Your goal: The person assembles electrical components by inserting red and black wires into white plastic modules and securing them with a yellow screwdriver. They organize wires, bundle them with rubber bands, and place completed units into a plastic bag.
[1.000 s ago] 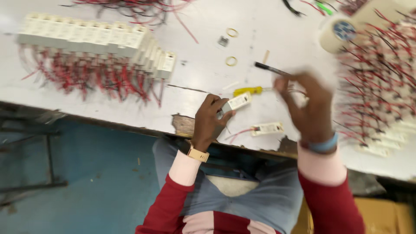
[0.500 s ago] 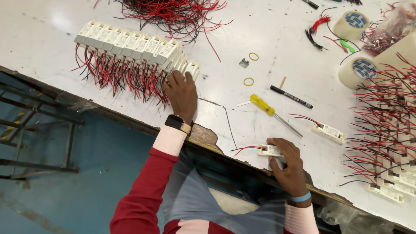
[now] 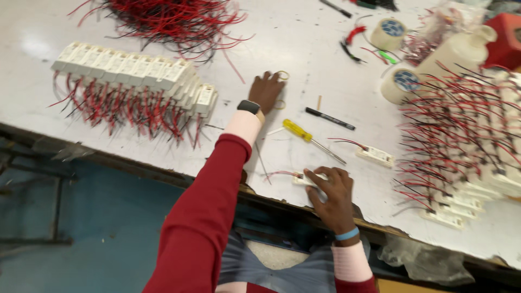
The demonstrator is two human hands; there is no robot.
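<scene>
My left hand (image 3: 265, 90) reaches far out over the white table (image 3: 325, 70), fingers down beside a small pale ring (image 3: 283, 75); a second ring (image 3: 280, 104) lies by the wrist. Its fingertips are hidden, so I cannot tell whether it holds anything. My right hand (image 3: 331, 192) rests near the table's front edge, gripping a small white module with red wires (image 3: 302, 177). A yellow-handled screwdriver (image 3: 298, 131) lies between the two hands. A black pen (image 3: 329, 118) and another white module (image 3: 375, 156) lie just right of it.
A row of white modules with red and black wires (image 3: 135, 70) lies at the left, a heap of red wires (image 3: 168, 19) behind it. Several wired modules (image 3: 472, 146) crowd the right side, with two tape rolls (image 3: 402, 86), a white bottle (image 3: 456, 51) and a red box (image 3: 507, 32).
My left hand has moved from the row of modules to the right and further out, to the rings. My right hand still rests on the white module near the front edge.
</scene>
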